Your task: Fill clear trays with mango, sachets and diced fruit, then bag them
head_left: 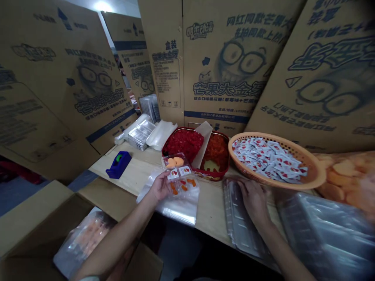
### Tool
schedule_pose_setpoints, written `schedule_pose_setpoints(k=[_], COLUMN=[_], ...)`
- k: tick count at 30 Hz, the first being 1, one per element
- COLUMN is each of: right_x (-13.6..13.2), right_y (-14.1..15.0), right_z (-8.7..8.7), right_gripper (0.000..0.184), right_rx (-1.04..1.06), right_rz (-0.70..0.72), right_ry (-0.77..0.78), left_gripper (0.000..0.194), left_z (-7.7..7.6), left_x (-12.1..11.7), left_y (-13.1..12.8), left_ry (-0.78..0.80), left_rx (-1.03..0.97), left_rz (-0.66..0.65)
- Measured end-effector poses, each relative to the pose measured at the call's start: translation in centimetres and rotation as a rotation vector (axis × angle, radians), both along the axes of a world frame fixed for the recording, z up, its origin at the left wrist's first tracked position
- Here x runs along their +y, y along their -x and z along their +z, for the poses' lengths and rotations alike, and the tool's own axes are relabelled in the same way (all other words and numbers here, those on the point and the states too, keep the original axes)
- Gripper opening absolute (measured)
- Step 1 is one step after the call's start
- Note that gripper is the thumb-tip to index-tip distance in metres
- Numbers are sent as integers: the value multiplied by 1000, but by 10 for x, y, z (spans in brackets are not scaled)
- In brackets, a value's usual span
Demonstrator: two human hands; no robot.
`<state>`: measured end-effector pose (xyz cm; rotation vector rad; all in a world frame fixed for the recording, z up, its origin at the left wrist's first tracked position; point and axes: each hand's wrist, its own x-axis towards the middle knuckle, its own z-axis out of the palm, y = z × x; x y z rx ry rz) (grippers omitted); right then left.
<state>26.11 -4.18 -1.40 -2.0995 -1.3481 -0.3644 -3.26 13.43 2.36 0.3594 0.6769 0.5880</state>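
Observation:
My left hand (159,186) grips the near left edge of a clear plastic compartment tray (179,176) that holds orange candy pieces and small sachets; the tray lies on a pile of clear plastic bags (178,208). My right hand (254,198) rests palm down with its fingers bent on a stack of empty clear trays (240,230) at the table's front edge. Behind the filled tray stands a red bin (195,150) of red and orange candy, split by a paper divider.
An orange basket (310,177) of small white-and-red sachets sits at the right. A blue tape dispenser (118,164) lies on the wooden table (140,171) at left. Large printed cardboard boxes (222,58) wall the back. An open carton (32,230) with packed bags stands lower left.

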Motion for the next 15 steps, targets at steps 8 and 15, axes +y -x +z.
schedule_pose_setpoints(k=[8,15], right_x=[-7,4], right_y=[6,17], right_z=[17,82], right_gripper=[55,43], right_rx=[-26,423], right_rz=[-70,268], right_ry=[-73,-25], left_gripper=[29,34], left_z=[4,6], left_x=[-8,-17], left_y=[-5,-13], left_ry=[-4,-1], left_rx=[-1,-53], left_rz=[-68,-99])
